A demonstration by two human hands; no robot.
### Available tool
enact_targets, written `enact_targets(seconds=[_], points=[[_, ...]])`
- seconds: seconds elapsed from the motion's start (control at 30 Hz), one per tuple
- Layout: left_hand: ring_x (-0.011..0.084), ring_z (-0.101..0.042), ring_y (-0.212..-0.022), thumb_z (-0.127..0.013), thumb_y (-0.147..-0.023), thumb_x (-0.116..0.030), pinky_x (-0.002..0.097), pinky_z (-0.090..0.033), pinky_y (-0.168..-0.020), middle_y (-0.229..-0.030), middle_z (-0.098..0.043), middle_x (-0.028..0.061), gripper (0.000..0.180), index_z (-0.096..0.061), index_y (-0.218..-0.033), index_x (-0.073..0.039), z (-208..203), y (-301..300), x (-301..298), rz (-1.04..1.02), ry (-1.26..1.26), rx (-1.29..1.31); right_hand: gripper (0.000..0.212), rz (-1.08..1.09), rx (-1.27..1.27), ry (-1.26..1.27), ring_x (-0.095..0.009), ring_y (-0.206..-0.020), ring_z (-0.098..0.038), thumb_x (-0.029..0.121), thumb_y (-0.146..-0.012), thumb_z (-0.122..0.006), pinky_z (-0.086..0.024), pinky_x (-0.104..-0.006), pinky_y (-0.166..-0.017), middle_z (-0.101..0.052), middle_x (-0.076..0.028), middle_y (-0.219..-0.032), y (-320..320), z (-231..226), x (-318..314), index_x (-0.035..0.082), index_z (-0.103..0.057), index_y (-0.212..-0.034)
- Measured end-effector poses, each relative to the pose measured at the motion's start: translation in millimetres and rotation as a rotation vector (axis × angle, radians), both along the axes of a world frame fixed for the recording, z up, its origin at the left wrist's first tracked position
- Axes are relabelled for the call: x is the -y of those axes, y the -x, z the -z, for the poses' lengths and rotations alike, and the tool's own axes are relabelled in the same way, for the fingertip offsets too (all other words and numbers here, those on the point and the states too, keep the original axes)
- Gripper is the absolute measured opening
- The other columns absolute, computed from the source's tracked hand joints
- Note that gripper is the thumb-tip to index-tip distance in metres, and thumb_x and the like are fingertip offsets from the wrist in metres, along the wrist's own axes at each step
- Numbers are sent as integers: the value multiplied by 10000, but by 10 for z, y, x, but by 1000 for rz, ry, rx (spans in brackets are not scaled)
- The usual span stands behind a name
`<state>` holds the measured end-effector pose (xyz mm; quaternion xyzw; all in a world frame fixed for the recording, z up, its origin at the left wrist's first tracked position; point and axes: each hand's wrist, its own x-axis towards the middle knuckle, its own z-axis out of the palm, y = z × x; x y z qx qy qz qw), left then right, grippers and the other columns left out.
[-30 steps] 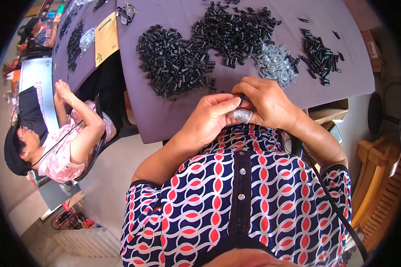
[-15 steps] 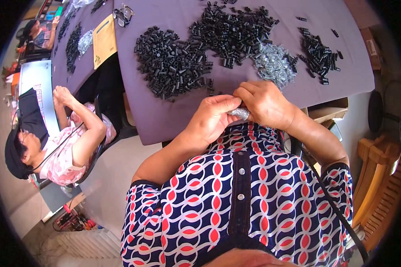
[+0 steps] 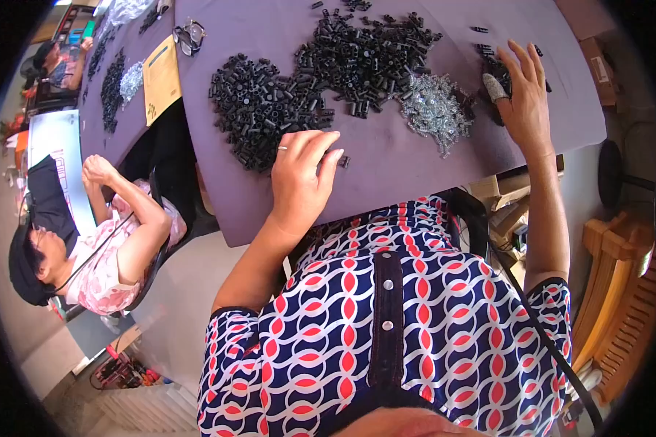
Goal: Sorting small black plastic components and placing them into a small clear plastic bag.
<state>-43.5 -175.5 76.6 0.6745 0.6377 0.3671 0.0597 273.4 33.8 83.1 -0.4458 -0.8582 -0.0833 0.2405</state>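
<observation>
My left hand (image 3: 302, 175) is at the near edge of a heap of small black tubular pieces (image 3: 248, 102), its fingers stretched forward and the thumb apart. A single black piece (image 3: 345, 162) lies just beyond its fingertips. On the right, my right hand (image 3: 526, 105) reaches over a smaller group of black parts (image 3: 488, 67), partly covering them. Its fingers are spread, and a whitish wrap (image 3: 495, 88) covers the thumb. Between the hands lies a pile of shiny silver springs (image 3: 434, 116). Another large heap of black pieces (image 3: 372, 54) sits behind it.
A purple-grey cloth (image 3: 386, 171) covers the table. A yellow envelope (image 3: 162, 76) and eyeglasses (image 3: 189, 36) lie at the upper left. At left sits a co-worker (image 3: 109, 255) with hands together. A wooden chair (image 3: 612, 284) stands at the right.
My hands were together at the table's near edge, around a shiny wrapped digit. They have separated: the left moved left to the black heap, the right far right and forward.
</observation>
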Motion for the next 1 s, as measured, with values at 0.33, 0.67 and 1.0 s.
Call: enact_targets(seconds=[0.33,0.67,1.0], points=[[305,-611,-952,-773,-805,-77,403,-518,-821,-1029,-654,88,269,-714,-1066,-57,120,-37,-1,18,-13,-123,444,-378,-209,134,-405,-1482,-339,64,-764,-776,-328,-532,-1189,-509,-118,-1506,255,-37,548,125,-727,-1202],[302,-574,-1006,-825,-761,-140,415,-499,-860,-1058,-630,75,316,-725,-1049,-58,180,173,275,19,7,-157,566,-513,-30,322,-382,-1540,-225,14,-550,-721,-219,-620,-1220,-430,-95,-1567,914,125,1087,81,-748,-1112],[306,-564,-1042,-804,-785,-157,423,-480,-897,-1075,-627,60,297,-714,-1057,-76,259,246,347,65,10,-179,607,-498,-44,336,-410,-1528,-244,-35,-554,-679,-203,-623,-1219,-458,-112,-1554,992,146,1183,98,-752,-1142]])
